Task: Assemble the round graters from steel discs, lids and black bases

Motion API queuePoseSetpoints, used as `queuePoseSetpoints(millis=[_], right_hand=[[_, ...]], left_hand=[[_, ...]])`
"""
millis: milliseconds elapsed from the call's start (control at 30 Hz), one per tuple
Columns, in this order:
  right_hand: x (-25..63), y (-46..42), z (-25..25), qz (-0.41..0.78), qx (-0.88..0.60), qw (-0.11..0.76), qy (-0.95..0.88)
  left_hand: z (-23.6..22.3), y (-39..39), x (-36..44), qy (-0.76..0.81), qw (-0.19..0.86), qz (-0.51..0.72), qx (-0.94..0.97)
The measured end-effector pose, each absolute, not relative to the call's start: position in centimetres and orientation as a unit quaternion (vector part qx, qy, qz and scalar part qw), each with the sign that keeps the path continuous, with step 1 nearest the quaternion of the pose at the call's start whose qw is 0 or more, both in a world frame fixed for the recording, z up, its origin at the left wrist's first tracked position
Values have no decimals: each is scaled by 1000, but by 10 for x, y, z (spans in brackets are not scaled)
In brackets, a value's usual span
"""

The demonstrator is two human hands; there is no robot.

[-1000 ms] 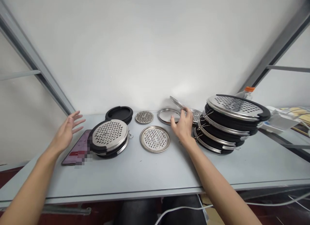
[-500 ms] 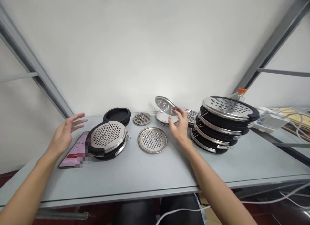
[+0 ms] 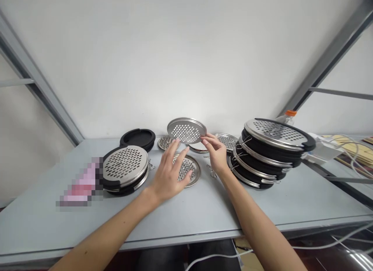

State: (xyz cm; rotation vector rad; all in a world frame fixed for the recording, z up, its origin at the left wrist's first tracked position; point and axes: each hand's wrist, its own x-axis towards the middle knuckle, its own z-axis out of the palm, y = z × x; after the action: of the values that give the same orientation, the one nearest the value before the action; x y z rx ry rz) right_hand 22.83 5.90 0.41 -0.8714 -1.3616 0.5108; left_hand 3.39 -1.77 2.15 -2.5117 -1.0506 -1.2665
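Stainless steel perforated disc (image 3: 186, 130), tilted up off the grey table (image 3: 43, 220), pinched at its right rim by the right hand (image 3: 214, 154). Left hand (image 3: 167, 173) open, fingers spread, just below that disc and over a second perforated disc (image 3: 188, 170) lying flat; black-rimmed stack (image 3: 269, 152) off to the right.

left hand (image 3: 168, 177) palm down, fingers spread, reaching forward, right hand (image 3: 214, 154) raised, fingers curled toward thumb in a pinch, left forearm (image 3: 113, 222) and right forearm (image 3: 256, 212) bare, angled inward, hands near each other
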Motion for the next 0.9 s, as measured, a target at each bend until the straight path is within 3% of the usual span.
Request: queuePoseSetpoints(millis=[133,267,400,633,900], right_hand=[[229,67,-4,290,-362,683,-564],[227,67,-6,295,-355,685,-564],[224,58,-3,186,-372,661,-624],[221,48,1,-36,-393,530,-751],[223,49,2,-20,-366,568,-737]], left_hand=[[12,-18,32,-421,69,-452,-783],[2,-14,32,-479,-27,-445,-756],[-12,-1,30,-478,-68,-441,-756],[-20,1,27,-485,-62,-432,-758],[-19,2,26,-484,-34,-444,-753]])
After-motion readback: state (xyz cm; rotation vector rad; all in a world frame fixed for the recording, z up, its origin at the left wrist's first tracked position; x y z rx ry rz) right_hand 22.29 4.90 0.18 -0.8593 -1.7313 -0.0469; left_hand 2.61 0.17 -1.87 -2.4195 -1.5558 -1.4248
